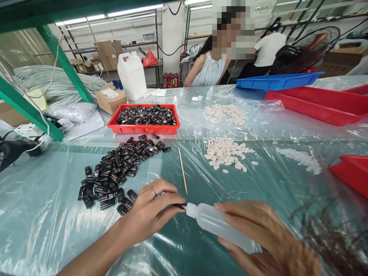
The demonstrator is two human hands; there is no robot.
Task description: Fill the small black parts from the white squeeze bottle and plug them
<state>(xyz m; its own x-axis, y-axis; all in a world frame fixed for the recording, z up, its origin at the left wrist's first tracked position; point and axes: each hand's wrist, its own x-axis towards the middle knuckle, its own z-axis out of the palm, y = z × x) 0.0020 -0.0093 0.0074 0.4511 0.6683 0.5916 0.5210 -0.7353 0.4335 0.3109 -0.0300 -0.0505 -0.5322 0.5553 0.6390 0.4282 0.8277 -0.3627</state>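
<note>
My left hand [156, 209], a ring on one finger, pinches a small black plastic part [180, 206], mostly hidden by the fingertips. In my right hand [258, 226] lies a translucent white squeeze bottle [221, 224], tilted on its side. Its capped nozzle points left and meets the black part at my left fingertips; whether anything comes out cannot be seen. A pile of similar black parts [112, 172] spreads left of my left hand. Just beyond the nozzle, a thin wooden stick [182, 170] rests on the plastic-covered table. Small whitish pieces [227, 153] form a heap farther right.
A red tray [143, 129] full of black parts stands at the back left, near a white jug [132, 76] and a cardboard box [110, 97]. Blue [278, 81] and red trays [319, 103] sit at the right. A person [212, 65] sits across the table.
</note>
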